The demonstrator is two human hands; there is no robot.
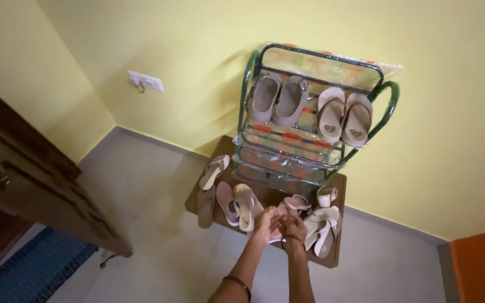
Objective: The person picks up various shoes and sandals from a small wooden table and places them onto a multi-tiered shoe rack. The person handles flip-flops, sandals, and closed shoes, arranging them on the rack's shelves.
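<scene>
Both my arms reach down to a brown mat [341, 185] strewn with sandals at the foot of a green metal shoe rack [389, 106]. My left hand [266, 221] and my right hand [294, 227] meet over a pink sandal [279, 219], fingers curled on it. A cream sandal [245, 205] and another pink sandal [225, 203] lie just left of my hands. White heeled sandals [322, 224] lie to the right. The rack's top shelf holds a grey pair [278, 100] and a tan pair [343, 115].
Two more beige sandals [213, 173] lie at the mat's left end. A wooden door [35, 185] stands open at the left, with a blue mat [35, 269] below it. A switch plate [146, 82] is on the yellow wall.
</scene>
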